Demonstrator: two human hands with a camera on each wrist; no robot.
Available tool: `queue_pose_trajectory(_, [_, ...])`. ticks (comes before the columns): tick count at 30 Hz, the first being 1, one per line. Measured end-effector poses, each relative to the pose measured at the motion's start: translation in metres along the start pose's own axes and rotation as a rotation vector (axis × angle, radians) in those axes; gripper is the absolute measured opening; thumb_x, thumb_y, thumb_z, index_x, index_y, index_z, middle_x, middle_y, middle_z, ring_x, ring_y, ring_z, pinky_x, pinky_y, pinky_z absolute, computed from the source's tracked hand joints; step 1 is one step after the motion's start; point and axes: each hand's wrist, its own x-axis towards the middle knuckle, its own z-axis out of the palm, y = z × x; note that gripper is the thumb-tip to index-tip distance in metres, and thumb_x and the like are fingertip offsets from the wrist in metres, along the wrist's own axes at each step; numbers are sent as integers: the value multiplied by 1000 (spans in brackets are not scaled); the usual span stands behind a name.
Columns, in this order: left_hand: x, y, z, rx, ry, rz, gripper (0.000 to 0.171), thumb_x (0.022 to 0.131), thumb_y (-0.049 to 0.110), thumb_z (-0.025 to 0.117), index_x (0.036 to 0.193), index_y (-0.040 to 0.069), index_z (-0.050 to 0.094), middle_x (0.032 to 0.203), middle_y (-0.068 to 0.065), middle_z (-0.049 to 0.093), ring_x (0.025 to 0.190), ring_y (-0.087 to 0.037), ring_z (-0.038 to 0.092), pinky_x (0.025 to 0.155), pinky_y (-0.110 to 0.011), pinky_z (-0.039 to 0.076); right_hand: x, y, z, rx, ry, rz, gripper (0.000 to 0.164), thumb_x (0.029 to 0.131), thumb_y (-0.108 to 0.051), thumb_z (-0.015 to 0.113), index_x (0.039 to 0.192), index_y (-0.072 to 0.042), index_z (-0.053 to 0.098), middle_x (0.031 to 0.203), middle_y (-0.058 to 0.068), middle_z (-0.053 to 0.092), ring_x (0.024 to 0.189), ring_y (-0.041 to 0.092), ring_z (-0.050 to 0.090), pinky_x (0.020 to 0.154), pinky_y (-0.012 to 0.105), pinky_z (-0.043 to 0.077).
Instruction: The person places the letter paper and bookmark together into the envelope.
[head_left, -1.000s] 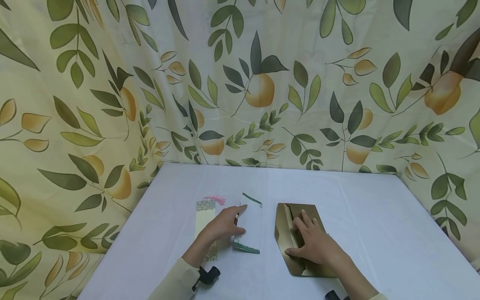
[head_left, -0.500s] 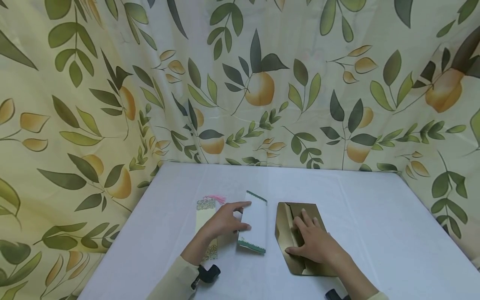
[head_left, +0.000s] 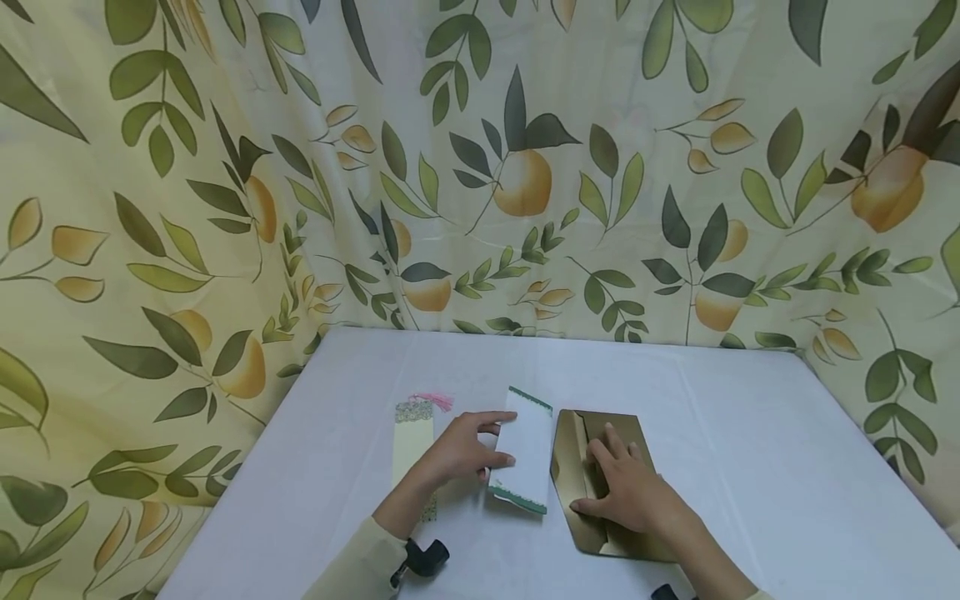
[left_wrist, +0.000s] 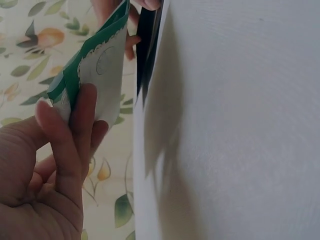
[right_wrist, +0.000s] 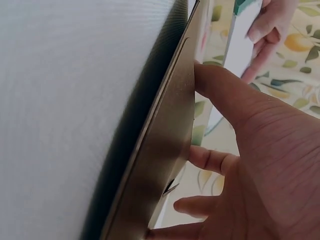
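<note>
A folded white card with green scalloped edges is pinched along its left side by my left hand, thumb and fingers on either face. In the left wrist view the fold of the card shows its green border, raised off the table. My right hand rests with spread fingers on a gold envelope, whose flap side points left. Thumb and fingertips press on the envelope in the right wrist view. The card's right edge is close to the envelope's left edge.
A cream bookmark with glittery ends lies left of the card, partly under my left forearm. Its pink tassel spreads toward the back. The white table ends at a leaf-and-fruit patterned curtain behind and to the left.
My left hand has carried the card to the right, closer to the envelope, and the card has tilted a little. The right hand and the envelope have stayed in place.
</note>
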Motion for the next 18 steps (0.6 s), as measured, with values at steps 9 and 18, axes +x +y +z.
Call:
queue_pose_trajectory(9, [0, 1, 4, -51, -40, 7, 56, 83, 0, 66, 135, 18, 53, 114, -7, 57, 54, -23, 64, 49, -25, 43, -1, -2, -1, 16, 6, 2, 65, 64, -67, 73, 103, -22, 46, 147, 29, 21, 118, 64, 31, 63, 62, 46])
queue_pose_trajectory(18, [0, 1, 6, -83, -77, 30, 56, 87, 0, 60, 140, 13, 47, 120, -9, 54, 57, -21, 66, 48, -23, 38, 0, -3, -3, 31, 17, -18, 64, 66, -65, 73, 103, -20, 46, 147, 31, 21, 116, 67, 30, 65, 63, 46])
